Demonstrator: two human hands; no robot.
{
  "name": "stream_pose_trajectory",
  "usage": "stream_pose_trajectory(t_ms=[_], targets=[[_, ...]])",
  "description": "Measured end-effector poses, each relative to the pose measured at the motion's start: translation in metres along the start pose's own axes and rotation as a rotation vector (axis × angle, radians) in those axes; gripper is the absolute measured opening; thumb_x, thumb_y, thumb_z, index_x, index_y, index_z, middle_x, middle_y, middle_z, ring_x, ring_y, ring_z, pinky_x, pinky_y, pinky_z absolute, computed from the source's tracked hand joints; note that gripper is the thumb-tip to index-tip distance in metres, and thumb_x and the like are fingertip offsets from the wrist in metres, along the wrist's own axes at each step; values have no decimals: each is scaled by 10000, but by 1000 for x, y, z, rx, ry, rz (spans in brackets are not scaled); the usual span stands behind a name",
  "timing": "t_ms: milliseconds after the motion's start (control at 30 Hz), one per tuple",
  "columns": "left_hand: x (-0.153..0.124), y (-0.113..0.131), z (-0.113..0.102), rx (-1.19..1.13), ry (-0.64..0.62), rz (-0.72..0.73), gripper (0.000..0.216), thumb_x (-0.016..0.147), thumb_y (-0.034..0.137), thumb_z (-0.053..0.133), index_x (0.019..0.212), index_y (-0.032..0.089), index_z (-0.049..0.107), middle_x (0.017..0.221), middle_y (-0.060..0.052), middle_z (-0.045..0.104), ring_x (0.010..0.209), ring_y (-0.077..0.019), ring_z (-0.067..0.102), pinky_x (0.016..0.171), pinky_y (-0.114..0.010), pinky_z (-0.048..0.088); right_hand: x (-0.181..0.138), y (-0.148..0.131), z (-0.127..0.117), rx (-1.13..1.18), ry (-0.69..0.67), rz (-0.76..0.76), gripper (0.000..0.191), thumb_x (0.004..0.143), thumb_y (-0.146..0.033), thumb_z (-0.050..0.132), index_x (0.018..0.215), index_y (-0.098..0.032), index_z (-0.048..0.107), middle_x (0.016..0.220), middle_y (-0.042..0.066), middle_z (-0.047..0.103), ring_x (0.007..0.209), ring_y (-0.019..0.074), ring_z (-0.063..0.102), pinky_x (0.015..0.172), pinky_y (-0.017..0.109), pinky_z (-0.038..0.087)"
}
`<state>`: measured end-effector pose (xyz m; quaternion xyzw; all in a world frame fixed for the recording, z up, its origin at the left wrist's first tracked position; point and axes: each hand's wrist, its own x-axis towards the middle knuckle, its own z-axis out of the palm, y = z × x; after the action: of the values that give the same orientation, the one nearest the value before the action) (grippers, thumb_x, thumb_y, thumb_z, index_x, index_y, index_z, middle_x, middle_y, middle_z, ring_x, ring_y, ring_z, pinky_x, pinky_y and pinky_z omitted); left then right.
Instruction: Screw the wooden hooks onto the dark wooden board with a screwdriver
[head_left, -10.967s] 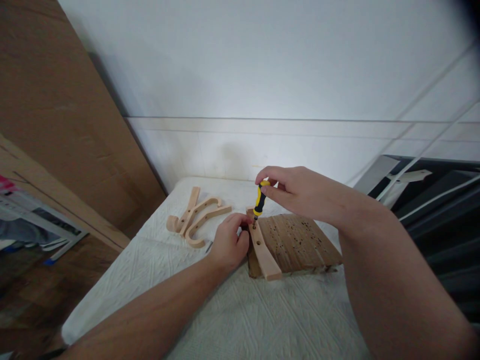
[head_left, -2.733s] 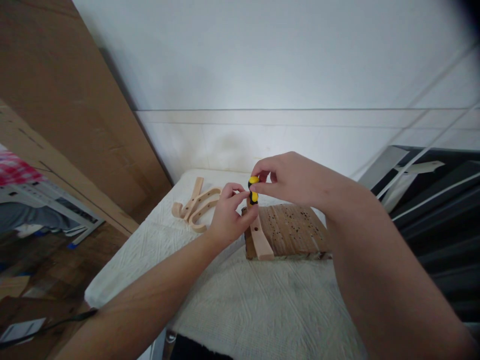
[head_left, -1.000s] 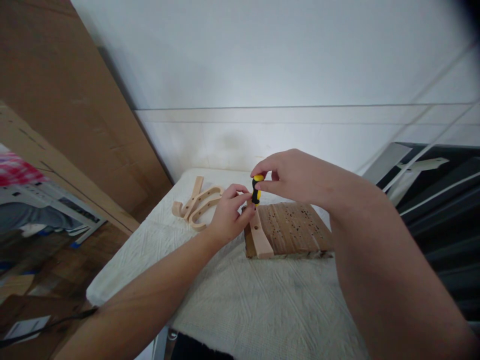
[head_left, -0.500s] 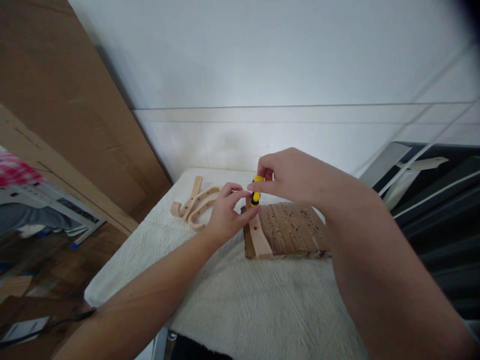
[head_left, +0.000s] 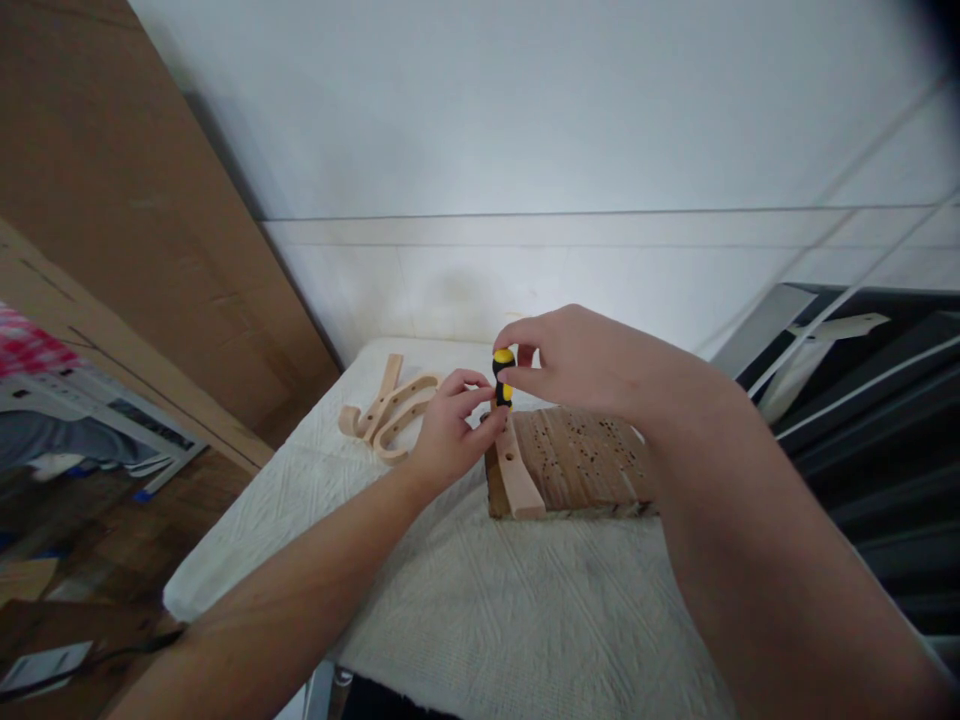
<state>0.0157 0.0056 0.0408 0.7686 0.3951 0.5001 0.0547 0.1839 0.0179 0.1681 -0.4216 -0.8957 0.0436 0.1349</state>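
Observation:
A short yellow-and-black screwdriver [head_left: 503,380] stands nearly upright, its handle pinched between the thumb and fingers of my right hand [head_left: 570,358]. Its tip is hidden behind my fingers, over the far end of a pale wooden hook [head_left: 519,482] with a screw hole. The hook lies along the left edge of a brown wooden board [head_left: 585,462] dotted with many small holes. My left hand [head_left: 454,425] is closed at the hook's far end, its thumb and forefinger around the screwdriver's lower part. Left of it, more pale wooden hooks [head_left: 382,412] lie together on the cloth.
A white textured cloth [head_left: 570,610] covers the table, which meets a white wall [head_left: 525,120]. A big cardboard sheet [head_left: 165,210] leans at the left. On the right stand dark, ribbed items and a metal frame [head_left: 765,340].
The screwdriver has gone from slightly tilted to more upright, and my right fingers have shifted a little left around its handle. My left hand keeps its place at the hook.

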Motion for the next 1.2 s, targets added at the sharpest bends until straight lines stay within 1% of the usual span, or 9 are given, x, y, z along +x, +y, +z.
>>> stream_pose_trajectory(t_ms=[167,300,467,633,767,867,967,1100,1200], targets=[[0,3,1,16,22,-58,194,759,250,706,935,170,692,982,-79,597,834,-155,561,593,-243,460,0,2,0,-10,37,85,314,807,-484,581,888,-201,691,771,54,692,597,148,552,539,269,342],[1,3,-1,-26,-75,-57,146,824,149,580,909,168,697,1001,-78,604,819,-140,556,644,-258,460,1,1,0,34,23,-9,258,829,-425,560,922,-223,691,820,39,702,641,140,570,586,263,362],[1,1,-2,-42,-39,-113,212,764,251,702,955,162,688,1015,-80,587,849,-153,542,625,-244,445,1,0,3,5,53,44,300,813,-463,577,908,-196,676,821,54,695,636,150,565,563,265,354],[0,4,-3,-91,-93,-125,141,853,186,574,934,161,686,1032,-84,588,899,-167,551,723,-284,459,1,-2,3,52,4,-13,240,834,-391,554,965,-216,653,841,45,701,665,150,582,580,254,362],[-1,3,0,-70,-86,-139,146,816,229,633,941,160,664,1048,-84,565,864,-166,532,633,-254,433,1,-3,4,28,42,30,340,836,-463,547,1014,-190,642,847,71,703,664,168,580,576,268,363],[-3,1,2,-51,-83,-122,118,848,230,609,938,167,653,1055,-78,564,857,-154,526,643,-251,432,1,-3,5,70,36,-35,300,848,-363,536,1095,-220,629,899,55,712,709,157,601,613,254,378],[-4,0,3,-37,-100,-90,100,872,213,580,933,169,647,1069,-83,564,892,-157,530,697,-266,451,0,-4,5,90,10,-47,209,845,-282,506,972,-231,664,831,34,705,683,139,592,615,241,381],[-7,-4,4,-4,-14,-73,265,799,215,685,1054,185,617,1069,-77,557,899,-159,536,704,-273,462,-3,-5,2,90,14,-18,205,817,-305,524,948,-223,659,781,31,686,638,135,567,578,239,372],[-8,-6,5,6,42,-56,223,776,214,713,974,176,619,1012,-62,563,861,-146,541,686,-263,458,-5,-4,1,92,14,-36,229,801,-291,526,973,-229,664,799,28,690,637,132,565,580,239,372]])
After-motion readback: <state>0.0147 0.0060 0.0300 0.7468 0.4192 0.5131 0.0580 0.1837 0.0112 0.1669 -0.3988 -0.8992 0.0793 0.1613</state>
